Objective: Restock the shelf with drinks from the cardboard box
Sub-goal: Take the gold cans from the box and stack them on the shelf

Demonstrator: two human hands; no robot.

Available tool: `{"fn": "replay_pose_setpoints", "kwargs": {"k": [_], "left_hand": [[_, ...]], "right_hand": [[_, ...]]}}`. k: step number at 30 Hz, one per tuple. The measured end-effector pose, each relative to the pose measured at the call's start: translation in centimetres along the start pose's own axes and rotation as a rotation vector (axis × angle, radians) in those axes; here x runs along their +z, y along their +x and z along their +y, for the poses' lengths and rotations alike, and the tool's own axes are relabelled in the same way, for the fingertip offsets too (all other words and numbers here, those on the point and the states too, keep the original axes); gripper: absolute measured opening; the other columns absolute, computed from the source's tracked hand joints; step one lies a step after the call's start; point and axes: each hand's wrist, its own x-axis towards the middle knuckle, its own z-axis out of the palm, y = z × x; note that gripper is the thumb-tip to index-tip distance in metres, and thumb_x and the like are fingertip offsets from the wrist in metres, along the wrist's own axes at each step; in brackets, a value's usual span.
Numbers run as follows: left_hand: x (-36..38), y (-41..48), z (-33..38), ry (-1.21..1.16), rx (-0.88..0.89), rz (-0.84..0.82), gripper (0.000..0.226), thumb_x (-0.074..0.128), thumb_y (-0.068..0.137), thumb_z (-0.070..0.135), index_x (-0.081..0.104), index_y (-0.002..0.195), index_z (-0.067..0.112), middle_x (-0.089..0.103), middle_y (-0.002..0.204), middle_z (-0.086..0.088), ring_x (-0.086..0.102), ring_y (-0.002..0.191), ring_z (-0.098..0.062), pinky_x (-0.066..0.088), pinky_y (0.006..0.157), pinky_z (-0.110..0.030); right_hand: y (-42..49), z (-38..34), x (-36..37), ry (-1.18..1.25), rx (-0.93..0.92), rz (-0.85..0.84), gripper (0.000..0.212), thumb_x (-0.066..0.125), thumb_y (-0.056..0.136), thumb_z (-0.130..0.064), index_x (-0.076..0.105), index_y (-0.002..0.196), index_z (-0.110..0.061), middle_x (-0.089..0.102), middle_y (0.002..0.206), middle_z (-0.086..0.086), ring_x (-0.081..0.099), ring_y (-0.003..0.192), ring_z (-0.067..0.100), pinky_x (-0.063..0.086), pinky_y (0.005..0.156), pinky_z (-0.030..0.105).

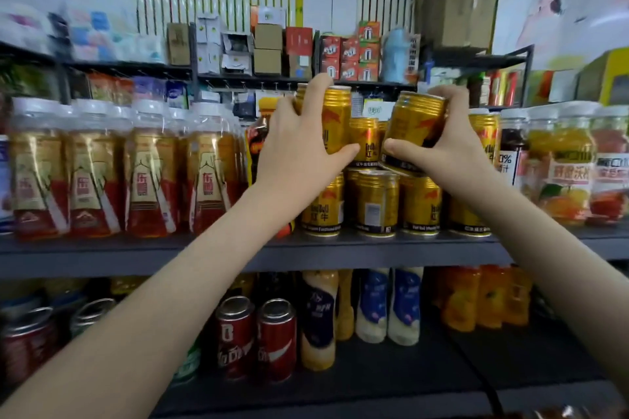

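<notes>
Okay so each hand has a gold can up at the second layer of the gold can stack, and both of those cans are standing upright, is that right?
Not quite. In the head view the left hand holds its gold can upright, but the right hand's can is tilted, not upright. Both are at the second layer of the stacked gold cans.

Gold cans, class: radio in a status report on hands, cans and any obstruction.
Left hand shut on upright gold can, upper layer. Right hand shut on tilted gold can, not yet seated. Bottom row of cans full; nothing blocking.
</notes>
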Motion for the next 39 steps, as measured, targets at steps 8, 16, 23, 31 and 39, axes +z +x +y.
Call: {"fn": "replay_pose_setpoints", "kwargs": {"k": [8,16,23,31,39], "left_hand": [[4.9,2.2,0.2,0.228,-0.157,-0.057,0.085,0.067,0.083,0.046,0.012,0.146,0.03,0.034,0.135,-0.021,0.038,0.124,-0.036,0.045,0.083,-0.036],[6.7,2.8,0.6,0.357,-0.235,-0.128,0.089,0.063,0.086,0.049,0.003,0.147,0.025,0.031,0.138,-0.026,0.039,0.124,-0.04,0.046,0.085,-0.037],[6.0,2.5,0.5,0.304,-0.257,-0.21,0.094,0.058,0.089,0.047,-0.009,0.149,0.024,0.023,0.142,-0.028,0.031,0.13,-0.041,0.041,0.097,-0.042],[4.7,2.4,0.4,0.198,-0.247,-0.33,0.094,0.057,0.092,0.031,-0.019,0.147,0.034,0.01,0.149,-0.027,0.023,0.135,-0.042,0.034,0.104,-0.045],[7.0,-0.7,0.3,0.24,-0.135,-0.093,0.079,0.047,0.099,0.03,-0.014,0.149,0.035,-0.009,0.155,-0.026,0.021,0.138,-0.042,0.044,0.097,-0.04]], "right_hand": [[3.5,3.8,3.2,-0.024,0.058,-0.062,0.084,0.081,0.071,-0.033,0.027,0.134,-0.023,0.045,0.129,0.007,0.049,0.116,0.023,0.047,0.095,0.037],[4.7,5.0,4.3,-0.01,0.08,-0.154,0.089,0.079,0.073,-0.036,0.02,0.14,-0.027,0.043,0.131,0.008,0.051,0.113,0.024,0.048,0.086,0.032],[4.8,5.0,4.4,-0.042,0.043,-0.198,0.088,0.076,0.074,-0.044,0.02,0.139,-0.032,0.044,0.134,0.009,0.051,0.115,0.026,0.049,0.094,0.039],[3.9,3.6,4.6,-0.091,-0.073,-0.173,0.088,0.077,0.076,-0.039,0.021,0.144,-0.03,0.036,0.145,0.007,0.041,0.126,0.021,0.036,0.095,0.03],[2.5,3.6,4.4,-0.126,-0.038,-0.155,0.093,0.073,0.079,-0.042,0.01,0.146,-0.024,0.025,0.152,0.01,0.038,0.133,0.027,0.038,0.107,0.042]]}}
